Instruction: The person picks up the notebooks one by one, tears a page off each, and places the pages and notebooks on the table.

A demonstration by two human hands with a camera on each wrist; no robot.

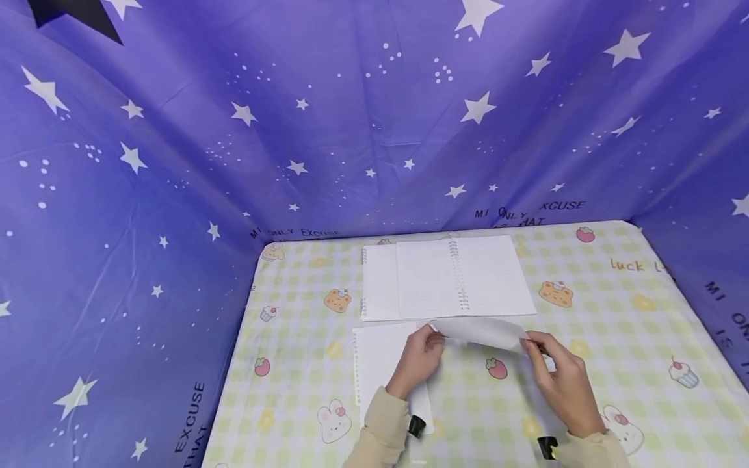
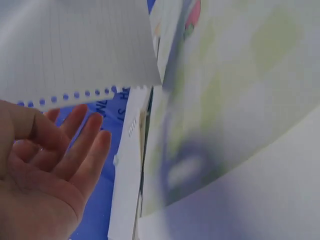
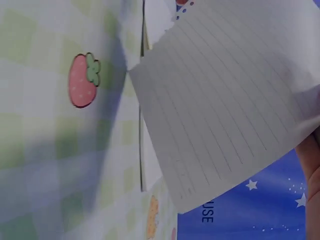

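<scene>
Between both hands hangs a loose-leaf sheet [image 1: 482, 332], lined and raised off the table with its far edge tipped up. My left hand [image 1: 420, 357] pinches it at the side with the row of punched holes, seen close in the left wrist view, where the other fingers are loosely bent beneath the paper [image 2: 75, 50]. At the opposite side my right hand [image 1: 563, 380] grips the sheet with thumb and fingers; in the right wrist view the ruled face [image 3: 215, 95] hides most of that hand. Under my left forearm lies another punched sheet [image 1: 380, 351], flat on the cloth.
Behind the hands an open spiral notebook [image 1: 496, 276] with blank-looking pages overlaps a second spiral notebook [image 1: 379, 286] to its left. The table carries a green checked cloth [image 1: 632, 338] with cartoon prints. Blue star-patterned curtains [image 1: 351, 130] enclose the back and sides.
</scene>
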